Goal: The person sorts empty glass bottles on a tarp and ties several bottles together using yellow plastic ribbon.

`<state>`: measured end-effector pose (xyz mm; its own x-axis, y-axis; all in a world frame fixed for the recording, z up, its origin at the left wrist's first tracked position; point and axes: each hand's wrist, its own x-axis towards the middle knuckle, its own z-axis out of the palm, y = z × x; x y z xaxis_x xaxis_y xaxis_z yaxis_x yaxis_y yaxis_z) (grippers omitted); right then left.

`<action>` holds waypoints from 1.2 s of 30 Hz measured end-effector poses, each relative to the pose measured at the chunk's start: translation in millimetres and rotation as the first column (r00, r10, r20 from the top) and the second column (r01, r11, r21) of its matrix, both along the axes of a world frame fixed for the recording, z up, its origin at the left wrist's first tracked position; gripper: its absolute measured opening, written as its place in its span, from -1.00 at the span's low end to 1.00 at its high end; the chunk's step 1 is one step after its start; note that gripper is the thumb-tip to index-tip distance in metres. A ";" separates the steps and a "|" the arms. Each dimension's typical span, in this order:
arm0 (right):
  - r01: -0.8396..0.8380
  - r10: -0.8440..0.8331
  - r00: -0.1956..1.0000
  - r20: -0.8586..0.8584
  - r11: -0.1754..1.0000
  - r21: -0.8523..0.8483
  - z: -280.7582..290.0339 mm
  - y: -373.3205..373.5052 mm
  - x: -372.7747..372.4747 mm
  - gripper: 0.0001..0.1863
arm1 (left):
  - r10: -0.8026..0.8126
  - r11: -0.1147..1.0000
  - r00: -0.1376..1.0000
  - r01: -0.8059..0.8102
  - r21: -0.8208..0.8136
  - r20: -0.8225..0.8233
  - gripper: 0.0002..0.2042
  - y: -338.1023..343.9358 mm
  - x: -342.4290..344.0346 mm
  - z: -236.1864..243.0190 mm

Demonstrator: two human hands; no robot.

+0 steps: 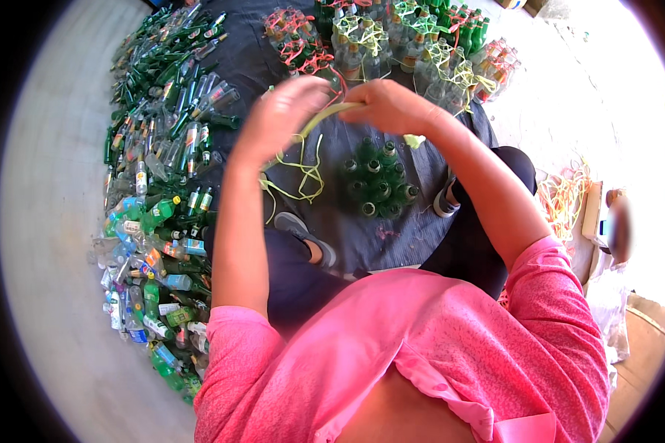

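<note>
My right hand (pixel 395 107) is closed on a pale yellow-green strap (pixel 322 117), raised over the dark sheet. To its left my left hand (pixel 288 111) is up by the strap, smeared by motion, so its grip cannot be told. The strap runs down behind my left wrist and ends in loose loops (pixel 303 190) on the sheet. Between my feet stands a tight cluster of upright green glass bottles (pixel 380 181). No strap shows around this cluster.
Bottles tied with red and yellow-green straps (pixel 362 44) stand at the back. Along the left wall lies a long heap of loose glass and plastic bottles (pixel 155 221). At right is a tangle of orange and yellow straps (pixel 565 196). My shoes (pixel 307 235) flank the cluster.
</note>
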<state>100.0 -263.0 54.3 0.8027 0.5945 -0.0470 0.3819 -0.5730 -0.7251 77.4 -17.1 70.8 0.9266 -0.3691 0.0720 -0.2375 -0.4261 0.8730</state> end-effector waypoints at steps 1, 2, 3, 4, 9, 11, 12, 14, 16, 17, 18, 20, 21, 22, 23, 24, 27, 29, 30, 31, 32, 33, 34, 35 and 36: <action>-0.030 0.030 1.000 0.001 0.998 0.054 -7.3 6.2 1.9 -0.62 | -0.115 0.988 0.988 0.102 -0.119 -0.102 -0.60 -20.7 -9.7 0.0; -0.074 0.064 0.995 0.070 0.987 0.143 -14.3 7.7 3.9 -0.63 | -0.151 0.958 0.984 0.122 -0.261 -0.094 -0.54 -36.3 -15.3 -13.1; -0.025 0.029 0.999 -0.030 0.992 0.121 -9.7 8.5 5.2 -0.65 | -0.139 0.973 0.965 0.091 -0.212 -0.222 -0.56 -36.7 -17.4 -4.0; 0.022 -0.010 0.992 -0.129 0.995 0.094 -5.0 8.5 6.5 -0.65 | -0.121 0.985 0.930 0.068 -0.159 -0.347 -0.57 -37.2 -17.6 5.2; 0.165 -0.097 0.933 -0.347 0.971 0.171 26.5 -15.5 11.9 -0.71 | 0.109 0.993 0.991 -0.111 -0.026 -0.074 -0.73 19.3 17.3 -7.5; 0.176 -0.092 0.933 -0.348 0.960 0.220 30.1 -35.9 15.9 -0.71 | 0.335 0.939 0.932 -0.342 0.028 0.138 -0.72 59.0 26.6 -6.1; 0.202 -0.112 0.929 -0.353 0.952 0.231 29.3 -42.3 18.5 -0.72 | 0.428 0.890 0.865 -0.454 0.047 0.262 -0.71 85.9 28.3 -11.9; 0.269 -0.168 0.918 -0.359 0.930 0.252 29.2 -55.8 23.6 -0.71 | 0.568 0.750 0.780 -0.622 0.226 0.261 -0.70 115.5 23.5 -8.6; 0.283 -0.193 0.918 -0.347 0.931 0.231 24.8 -56.4 25.0 -0.72 | 0.665 0.631 0.710 -0.699 0.336 0.229 -0.67 144.8 23.9 -15.1; 0.288 -0.211 0.920 -0.330 0.935 0.206 19.3 -55.1 25.4 -0.72 | 0.652 0.584 0.693 -0.718 0.378 0.308 -0.66 159.0 22.8 -17.5; 0.299 -0.235 0.921 -0.311 0.938 0.178 19.0 -53.6 24.8 -0.72 | 0.744 0.485 0.612 -0.771 0.414 0.269 -0.66 157.4 24.1 -10.7; 0.271 -0.175 0.913 -0.369 0.935 0.227 15.7 -47.2 20.2 -0.72 | 0.760 0.458 0.566 -0.815 0.356 0.318 -0.64 148.0 16.9 -6.4; 0.257 -0.151 0.913 -0.380 0.935 0.244 17.1 -36.2 15.5 -0.73 | 0.670 0.522 0.610 -0.792 0.316 0.423 -0.60 145.0 14.6 -8.9; 0.244 -0.129 0.911 -0.393 0.934 0.260 16.9 -25.2 10.8 -0.73 | 0.566 0.586 0.636 -0.758 0.286 0.524 -0.55 139.0 12.0 -12.1; 0.213 -0.075 0.893 -0.445 0.939 0.270 13.5 -14.2 8.0 -0.73 | 0.545 0.761 0.725 -0.639 0.114 0.422 -0.49 127.4 15.2 -17.8; 0.184 -0.014 0.881 -0.473 0.931 0.315 1.2 -10.6 8.7 -0.73 | 0.456 0.882 0.843 -0.471 -0.016 0.286 -0.53 98.8 16.9 -12.8; 0.126 0.123 0.794 -0.596 0.925 0.358 -1.7 12.9 -4.1 -0.75 | 0.110 0.961 0.993 -0.117 -0.250 -0.042 -0.59 21.5 -4.4 3.9; 0.146 0.234 0.703 -0.672 0.877 0.458 -8.5 19.6 -6.2 -0.75 | -0.122 0.982 0.990 0.109 -0.154 -0.074 -0.54 -5.9 -12.1 -2.8; 0.168 0.250 0.676 -0.693 0.864 0.475 -8.1 20.4 -6.0 -0.75 | -0.215 0.962 0.964 0.182 -0.201 -0.154 -0.52 -17.3 -15.9 -1.7; 0.191 0.266 0.649 -0.712 0.850 0.492 -7.0 20.6 -5.7 -0.76 | -0.214 0.960 0.939 0.151 -0.236 -0.268 -0.51 -19.3 -18.9 3.5; 0.216 0.282 0.622 -0.731 0.835 0.506 -6.8 20.7 -5.1 -0.77 | -0.215 0.957 0.901 0.117 -0.266 -0.378 -0.50 -20.3 -21.2 10.8; 0.235 0.280 0.621 -0.732 0.824 0.515 -8.2 21.5 -3.8 -0.76 | -0.194 0.959 0.923 0.107 -0.264 -0.331 -0.53 -16.2 -17.6 3.0; 0.252 0.279 0.622 -0.732 0.813 0.524 -9.6 22.5 -1.1 -0.75 | -0.172 0.961 0.944 0.098 -0.260 -0.281 -0.55 -9.8 -10.7 -7.7; 0.269 0.278 0.622 -0.732 0.802 0.534 -10.9 22.7 1.0 -0.74 | -0.149 0.962 0.962 0.088 -0.257 -0.230 -0.57 -0.6 -5.6 -17.3; 0.273 0.251 0.642 -0.725 0.808 0.521 -8.8 20.6 3.4 -0.75 | -0.099 0.984 0.975 0.067 -0.165 -0.200 -0.67 4.5 -5.0 -5.0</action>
